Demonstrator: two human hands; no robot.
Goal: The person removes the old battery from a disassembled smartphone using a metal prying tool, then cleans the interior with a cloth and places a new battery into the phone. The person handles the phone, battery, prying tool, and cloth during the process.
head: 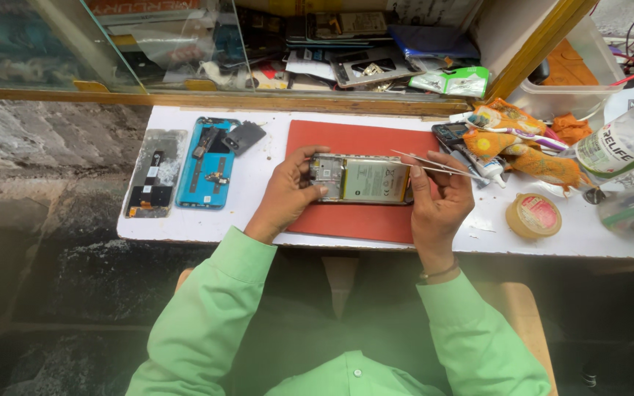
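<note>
1. The white table (207,220) carried everything; I take the red mat (354,216) at its middle as my landmark.
2. The opened phone (365,180) sat over the mat's upper half, long side across, its back off and its battery and board bare.
3. Left of the mat lay a blue back cover (207,165), and further left a loose screen panel (154,174) face down.
4. Right of the mat lay a heap of orange cloth (533,158) with tubes and a toothbrush in it, and a clear bottle (621,147) beyond that.
5. A round roll of tape (533,215) sat just off the mat's right edge, nearer to me than the cloth.
6. My left hand (284,194) was closed on the phone's left end, thumb over the board and fingers curled beneath.
7. My right hand (438,198) steadied the phone's right end while pinching thin metal tweezers (434,165), which pointed left across the phone's top edge.
8. I judged the phone light and stiff but fragile: the bare board and flex parts would not bear pressure, and the battery should not be poked or bent.
9. The frame's outer edges and ends seemed the safe places to hold, as both hands did.
</note>
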